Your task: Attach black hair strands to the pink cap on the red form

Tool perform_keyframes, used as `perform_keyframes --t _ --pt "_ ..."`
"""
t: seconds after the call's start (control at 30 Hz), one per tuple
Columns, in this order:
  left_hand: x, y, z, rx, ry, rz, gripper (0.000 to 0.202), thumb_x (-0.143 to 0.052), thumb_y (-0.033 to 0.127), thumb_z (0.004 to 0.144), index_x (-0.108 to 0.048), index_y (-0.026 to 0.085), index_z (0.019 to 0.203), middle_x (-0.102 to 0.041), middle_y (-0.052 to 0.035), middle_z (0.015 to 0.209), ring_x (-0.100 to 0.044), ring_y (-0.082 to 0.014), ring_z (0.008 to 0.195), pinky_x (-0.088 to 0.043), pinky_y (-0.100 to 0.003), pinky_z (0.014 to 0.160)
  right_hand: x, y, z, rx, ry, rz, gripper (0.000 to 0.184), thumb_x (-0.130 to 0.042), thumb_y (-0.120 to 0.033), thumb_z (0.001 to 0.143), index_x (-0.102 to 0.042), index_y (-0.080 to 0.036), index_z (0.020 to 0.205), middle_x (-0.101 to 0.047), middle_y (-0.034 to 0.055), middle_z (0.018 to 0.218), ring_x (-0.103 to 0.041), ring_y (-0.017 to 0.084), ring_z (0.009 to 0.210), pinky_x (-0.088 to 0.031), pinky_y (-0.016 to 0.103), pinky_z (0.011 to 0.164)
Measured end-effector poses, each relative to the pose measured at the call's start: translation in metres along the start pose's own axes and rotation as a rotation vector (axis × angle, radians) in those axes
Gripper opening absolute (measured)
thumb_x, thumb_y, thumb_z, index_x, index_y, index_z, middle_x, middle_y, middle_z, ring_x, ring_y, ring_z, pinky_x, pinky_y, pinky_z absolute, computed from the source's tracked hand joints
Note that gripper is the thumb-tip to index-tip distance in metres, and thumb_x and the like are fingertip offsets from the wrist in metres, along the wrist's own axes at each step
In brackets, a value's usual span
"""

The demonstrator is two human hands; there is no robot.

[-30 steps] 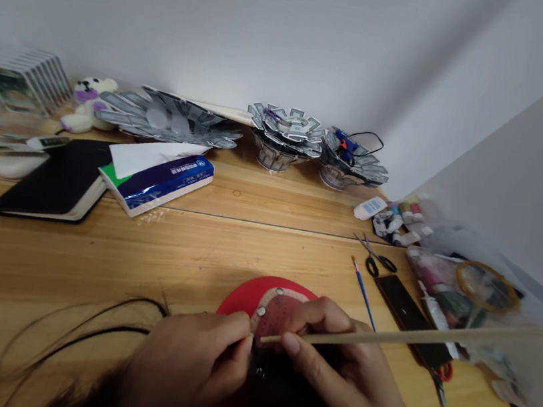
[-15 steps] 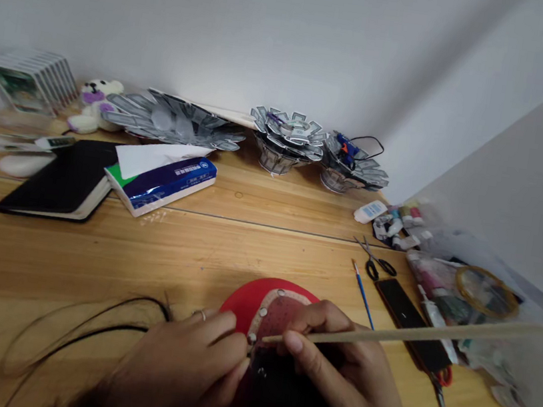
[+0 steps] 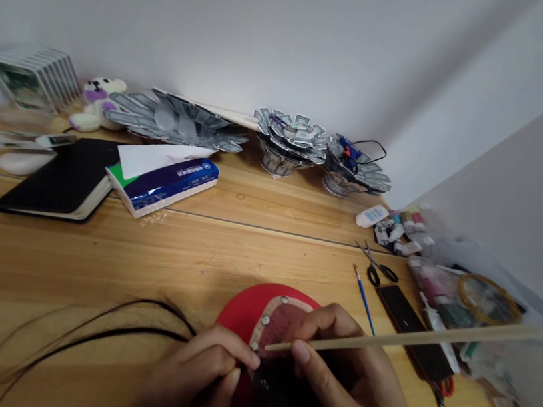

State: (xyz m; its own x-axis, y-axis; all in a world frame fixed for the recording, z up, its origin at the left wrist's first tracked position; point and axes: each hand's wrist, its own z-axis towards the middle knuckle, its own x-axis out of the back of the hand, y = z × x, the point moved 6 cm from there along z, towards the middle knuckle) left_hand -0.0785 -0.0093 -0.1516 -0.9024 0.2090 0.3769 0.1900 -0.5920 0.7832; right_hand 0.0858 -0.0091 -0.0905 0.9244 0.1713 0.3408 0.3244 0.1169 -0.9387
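Observation:
A round red piece (image 3: 241, 310) lies at the near edge of the wooden table (image 3: 194, 253), with a darker red patch (image 3: 282, 323) edged by small silver beads on it. My right hand (image 3: 346, 389) is closed on a long thin wooden stick (image 3: 409, 336), whose tip touches the bead edge of the patch. My left hand (image 3: 198, 385) sits just left of that tip, fingers curled and pinched against the beaded edge. What it pinches is too small to make out. A dark area below the patch is mostly hidden by both hands.
Black cord (image 3: 97, 324) loops at the near left. A black notebook (image 3: 60, 177) and blue tissue pack (image 3: 168, 182) lie at mid left. Scissors (image 3: 376, 265), a blue brush (image 3: 364, 299), a black strip (image 3: 415, 331) and paint tubes (image 3: 400, 225) crowd the right. Paper flower bowls (image 3: 290, 142) line the wall.
My left hand has slid lower and nearer, its fingers curling tighter. The stick and my right hand stay almost where they were. The view has shifted slightly.

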Motion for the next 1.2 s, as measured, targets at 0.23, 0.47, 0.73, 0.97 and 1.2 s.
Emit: perform_keyframes --t 0.23,0.47,0.73,0.97,1.2 --pt "0.003 0.002 0.009 0.008 0.05 -0.013 0.029 -0.046 -0.002 0.083 -0.059 0.024 0.086 -0.069 0.0079 0.082 -0.069 -0.0032 0.073 -0.05 -0.006 0.075 0.003 0.002 -0.001 -0.004 0.028 -0.014 0.011 -0.059 -0.019 0.098 -0.063 -0.026 0.09 -0.068 -0.0025 0.087 -0.068 0.01 0.08 -0.053 0.013 0.072" --pt "0.002 0.004 0.015 -0.018 0.051 -0.006 0.022 -0.045 0.004 0.084 -0.056 0.022 0.079 -0.067 0.0081 0.075 -0.067 -0.002 0.066 -0.049 -0.003 0.069 0.004 0.001 -0.004 0.045 0.038 -0.111 0.013 -0.057 -0.02 0.099 -0.061 -0.028 0.089 -0.07 -0.0047 0.084 -0.07 0.009 0.078 -0.056 0.012 0.074" --pt "0.003 0.005 0.017 -0.028 0.055 0.003 0.021 -0.045 0.004 0.083 -0.054 0.022 0.076 -0.065 0.0089 0.072 -0.065 -0.002 0.062 -0.049 -0.003 0.066 0.005 -0.008 -0.01 0.227 0.091 -0.31 0.017 -0.062 -0.011 0.092 -0.06 -0.028 0.09 -0.074 -0.0043 0.081 -0.073 0.011 0.07 -0.058 0.012 0.068" --pt "0.002 0.004 0.017 -0.044 0.058 0.028 0.021 -0.046 0.003 0.082 -0.053 0.023 0.077 -0.066 0.0093 0.073 -0.066 -0.0019 0.063 -0.049 -0.003 0.067 0.002 -0.006 -0.014 0.326 0.076 -0.311 0.012 -0.06 -0.02 0.096 -0.059 -0.028 0.088 -0.077 -0.0016 0.083 -0.075 0.013 0.069 -0.06 0.017 0.065" --pt "0.0 0.002 0.016 -0.041 0.035 0.022 0.021 -0.045 0.003 0.084 -0.051 0.024 0.079 -0.065 0.0095 0.075 -0.065 -0.0021 0.065 -0.049 -0.004 0.068 -0.002 0.002 -0.018 0.407 -0.03 -0.378 0.009 -0.063 -0.021 0.095 -0.067 -0.029 0.097 -0.079 0.0014 0.089 -0.076 0.019 0.07 -0.063 0.025 0.068"
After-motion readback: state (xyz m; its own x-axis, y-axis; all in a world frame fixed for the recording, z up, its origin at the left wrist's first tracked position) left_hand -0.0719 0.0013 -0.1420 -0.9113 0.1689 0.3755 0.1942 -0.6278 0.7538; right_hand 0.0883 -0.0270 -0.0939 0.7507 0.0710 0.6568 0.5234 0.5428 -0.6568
